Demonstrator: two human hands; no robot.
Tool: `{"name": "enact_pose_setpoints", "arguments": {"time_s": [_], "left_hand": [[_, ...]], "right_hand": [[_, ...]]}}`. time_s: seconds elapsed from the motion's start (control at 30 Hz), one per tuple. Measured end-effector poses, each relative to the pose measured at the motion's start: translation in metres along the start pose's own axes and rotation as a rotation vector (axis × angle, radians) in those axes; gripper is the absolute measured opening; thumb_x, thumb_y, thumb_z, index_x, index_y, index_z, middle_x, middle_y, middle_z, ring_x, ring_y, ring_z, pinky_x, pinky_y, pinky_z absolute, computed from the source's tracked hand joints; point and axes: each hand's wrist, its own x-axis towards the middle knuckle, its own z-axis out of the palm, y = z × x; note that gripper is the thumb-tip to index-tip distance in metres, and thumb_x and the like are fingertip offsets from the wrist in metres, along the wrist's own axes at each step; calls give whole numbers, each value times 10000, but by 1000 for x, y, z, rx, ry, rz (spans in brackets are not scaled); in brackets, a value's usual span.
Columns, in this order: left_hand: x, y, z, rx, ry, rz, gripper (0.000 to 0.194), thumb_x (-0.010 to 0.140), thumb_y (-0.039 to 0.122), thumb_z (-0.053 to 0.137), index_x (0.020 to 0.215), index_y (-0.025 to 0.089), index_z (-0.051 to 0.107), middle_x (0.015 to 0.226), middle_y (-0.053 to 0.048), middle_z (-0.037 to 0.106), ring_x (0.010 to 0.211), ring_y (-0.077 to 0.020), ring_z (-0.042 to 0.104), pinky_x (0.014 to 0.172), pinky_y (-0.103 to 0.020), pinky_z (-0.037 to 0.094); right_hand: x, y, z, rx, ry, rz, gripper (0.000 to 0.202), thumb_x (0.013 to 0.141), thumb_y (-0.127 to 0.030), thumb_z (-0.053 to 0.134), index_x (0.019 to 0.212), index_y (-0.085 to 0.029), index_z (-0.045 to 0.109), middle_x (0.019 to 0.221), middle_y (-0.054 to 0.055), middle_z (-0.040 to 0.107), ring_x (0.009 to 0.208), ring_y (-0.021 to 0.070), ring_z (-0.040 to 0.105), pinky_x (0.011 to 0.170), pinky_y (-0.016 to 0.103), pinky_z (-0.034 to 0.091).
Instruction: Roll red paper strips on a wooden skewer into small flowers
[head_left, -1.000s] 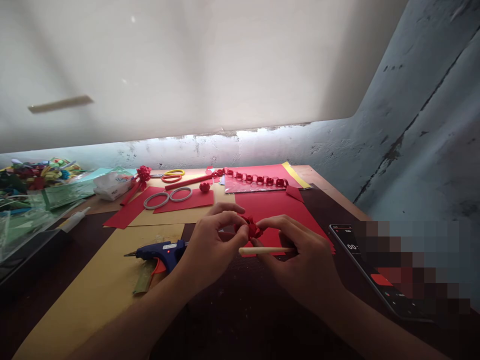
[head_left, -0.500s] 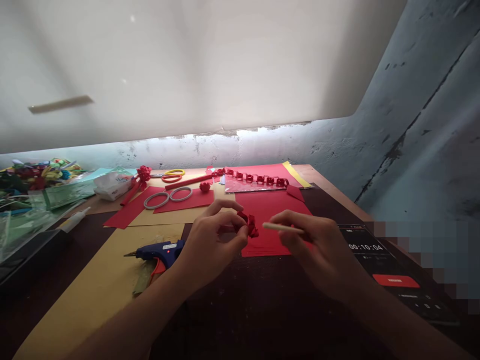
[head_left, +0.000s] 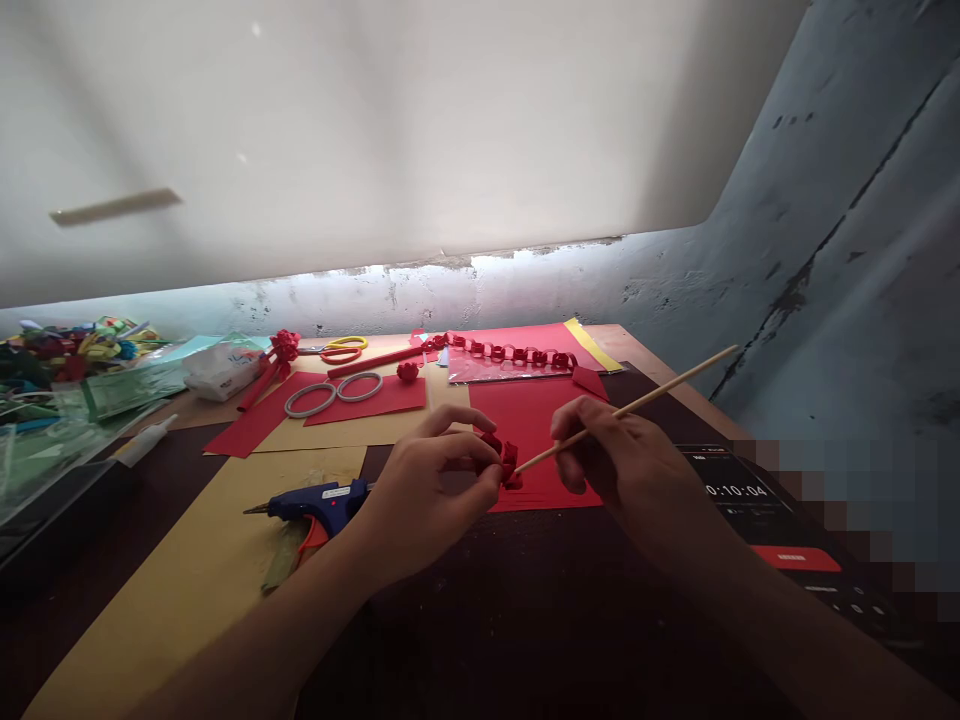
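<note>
Behind left hand (head_left: 424,492): glue gun (head_left: 330,501) partly hidden; rings (head_left: 336,394) beyond.

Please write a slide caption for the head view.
Left hand holds curled red paper; right hand holds a stick.

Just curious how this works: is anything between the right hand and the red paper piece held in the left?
Only the wooden stick, held in the right hand, reaches across the gap towards the red paper piece in the left hand. Nothing else visible blocks the way.

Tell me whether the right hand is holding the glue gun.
No, the right hand holds a thin stick, not the glue gun.
</note>
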Motion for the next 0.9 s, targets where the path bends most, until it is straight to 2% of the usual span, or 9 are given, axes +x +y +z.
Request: {"name": "enact_pose_setpoints", "arguments": {"time_s": [0.17,0.33,0.73,0.9], "left_hand": [[0,1,-2,-72,-62,-39,129,893,177,644,831,198,754,1095,-73,653,1151,-212,605,909,-333,549],[0,2,-3,-145,-93,-61,191,937,229,620,836,209,781,1112,-68,659,1173,-201,588,955,-324,525],[1,-1,-1,-173,-96,-64,155,899,197,661,799,188,779,1111,-92,670,1198,-220,582,972,-325,517],[0,-2,0,-225,-87,-101,133,888,194,669,819,179,781,1111,-107,649,1207,-234,581,916,-307,561]], "right_hand": [[-3,-2,10,7,-50,51,319,1019,-422,492,840,-193,624,580,-16,565,553,116,524,570,250,428],[-4,-5,10,-20,-68,86,302,1025,-409,477,850,-195,597,593,-21,552,567,113,522,580,240,435],[-4,-4,9,-56,-135,71,318,1027,-445,468,870,-191,576,606,-23,561,589,118,529,627,251,464],[-4,-4,9,-67,-143,70,322,1024,-454,473,871,-189,575,613,-20,567,594,122,530,624,256,459]]}}
